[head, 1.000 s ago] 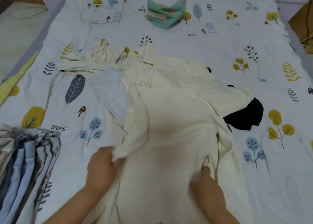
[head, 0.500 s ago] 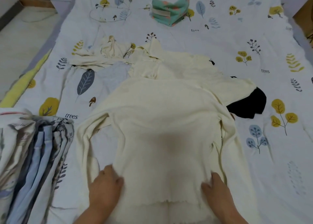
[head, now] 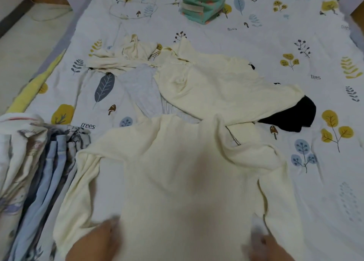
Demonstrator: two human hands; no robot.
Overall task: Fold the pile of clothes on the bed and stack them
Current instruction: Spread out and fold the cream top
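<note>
Leaf-print bed sheet [head: 246, 44] under cream top [head: 187, 172]; pale floor [head: 29, 44] alongside.

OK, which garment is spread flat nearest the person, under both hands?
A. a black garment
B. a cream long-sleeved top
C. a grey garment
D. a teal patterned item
B: the cream long-sleeved top lies spread nearest the camera, with the left hand and right hand at its bottom edge.

A green patterned pouch [head: 202, 8] lies on the leaf-print bedsheet [head: 256, 40], beside bare floor [head: 25, 44]
</note>
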